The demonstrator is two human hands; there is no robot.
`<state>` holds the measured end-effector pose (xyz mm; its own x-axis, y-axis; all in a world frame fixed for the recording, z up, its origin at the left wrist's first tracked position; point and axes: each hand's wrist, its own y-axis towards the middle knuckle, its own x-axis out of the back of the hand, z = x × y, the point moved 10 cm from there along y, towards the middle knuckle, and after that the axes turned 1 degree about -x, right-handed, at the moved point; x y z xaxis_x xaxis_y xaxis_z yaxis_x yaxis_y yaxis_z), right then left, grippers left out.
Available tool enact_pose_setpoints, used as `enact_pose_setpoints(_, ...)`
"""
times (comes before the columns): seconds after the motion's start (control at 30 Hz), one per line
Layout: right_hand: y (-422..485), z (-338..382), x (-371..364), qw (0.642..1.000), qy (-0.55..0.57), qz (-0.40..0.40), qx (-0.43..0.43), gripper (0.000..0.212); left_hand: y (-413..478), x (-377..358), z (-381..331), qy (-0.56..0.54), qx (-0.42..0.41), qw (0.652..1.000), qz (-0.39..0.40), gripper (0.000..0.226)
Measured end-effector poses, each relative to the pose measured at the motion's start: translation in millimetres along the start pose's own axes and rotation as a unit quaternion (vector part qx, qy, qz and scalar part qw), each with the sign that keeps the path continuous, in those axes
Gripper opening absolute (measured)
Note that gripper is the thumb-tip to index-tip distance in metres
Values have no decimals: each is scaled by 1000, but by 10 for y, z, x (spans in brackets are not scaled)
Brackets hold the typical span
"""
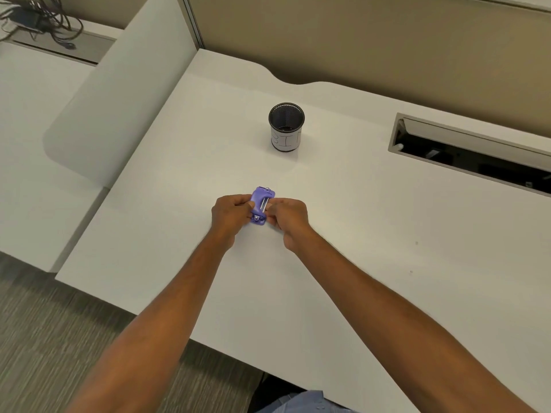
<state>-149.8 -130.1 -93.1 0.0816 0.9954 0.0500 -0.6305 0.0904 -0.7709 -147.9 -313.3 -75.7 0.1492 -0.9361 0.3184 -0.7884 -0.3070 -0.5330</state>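
A small purple plastic device [260,204] with metal rods and screws sits at the middle of the white desk [357,234]. My left hand [231,214] grips its left side with curled fingers. My right hand [287,217] pinches its right side. Both hands hold it just above or on the desk surface; its underside is hidden. A black mesh cup [286,128] with a white paper label stands upright farther back, apart from the hands.
An open cable slot [471,153] is cut into the desk at the back right. A white divider panel [125,93] rises at the left. Tangled cables [41,19] lie on the neighbouring desk at the far left. Carpet shows below the desk's front edge.
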Motion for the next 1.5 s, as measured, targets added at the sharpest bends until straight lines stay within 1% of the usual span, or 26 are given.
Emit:
enact_pose_setpoints(0.07, 18, 8, -4, 1000, -2, 0, 7, 21, 11, 6, -3, -6, -1, 1000, 0, 22)
enact_pose_setpoints(0.13, 24, 25, -7, 1000, -3, 3, 12, 13, 18, 16, -11, -6, -1, 1000, -5, 18)
enact_pose_setpoints(0.23, 31, 38, 5, 1000, 10, 13, 18, 16, 10, 32, 8, -7, 8, 1000, -22, 11)
enact_pose_setpoints(0.33, 43, 53, 91, 999, 28, 17, 23, 14, -30, 121, 3, -9, 7, 997, -82, 4)
enact_pose_setpoints(0.4, 45, 72, 187, 999, 44, 14, 27, 10, -98, 196, -71, -15, -18, 990, -137, 8)
enact_pose_setpoints(0.43, 43, 84, 256, 998, 49, 11, 30, 11, -151, 207, -135, -22, -34, 987, -157, 8)
enact_pose_setpoints(0.5, 32, 99, 410, 998, 58, 7, 32, 18, -253, 144, -271, -38, -63, 982, -172, 7)
enact_pose_setpoints(0.53, 15, 109, 495, 997, 64, 6, 34, 18, -295, 78, -330, -44, -75, 982, -169, 8)
enact_pose_setpoints(0.6, -16, 125, 671, 996, 75, 6, 38, 16, -379, -88, -437, -45, -98, 983, -151, 13)
enact_pose_setpoints(0.73, -89, 146, 1133, 993, 104, 2, 56, 12, -525, -604, -541, -38, -119, 989, -85, 10)
enact_pose_setpoints(0.83, -141, 146, 1557, 991, 115, -17, 72, 14, -675, -1042, -581, -37, -125, 991, -35, 13)
enact_pose_setpoints(0.93, -183, 134, 2004, 988, 122, -36, 85, 15, -823, -1440, -605, -2, -136, 991, 5, 15)
enact_pose_setpoints(1.13, -271, 21, 2945, 983, 134, -82, 97, 14, -1170, -2176, -572, 32, -149, 985, 81, 11)
enact_pose_setpoints(1.27, -305, -111, 3475, 979, 143, -108, 93, 15, -1393, -2614, -530, 67, -181, 972, 131, 9)
enact_pose_setpoints(1.37, -332, -226, 3791, 978, 146, -124, 88, 16, -1539, -2874, -487, 119, -213, 957, 155, 10)
enact_pose_setpoints(1.5, -347, -374, 4061, 977, 149, -135, 77, 17, -1672, -3183, -421, 249, -271, 912, 179, 18)
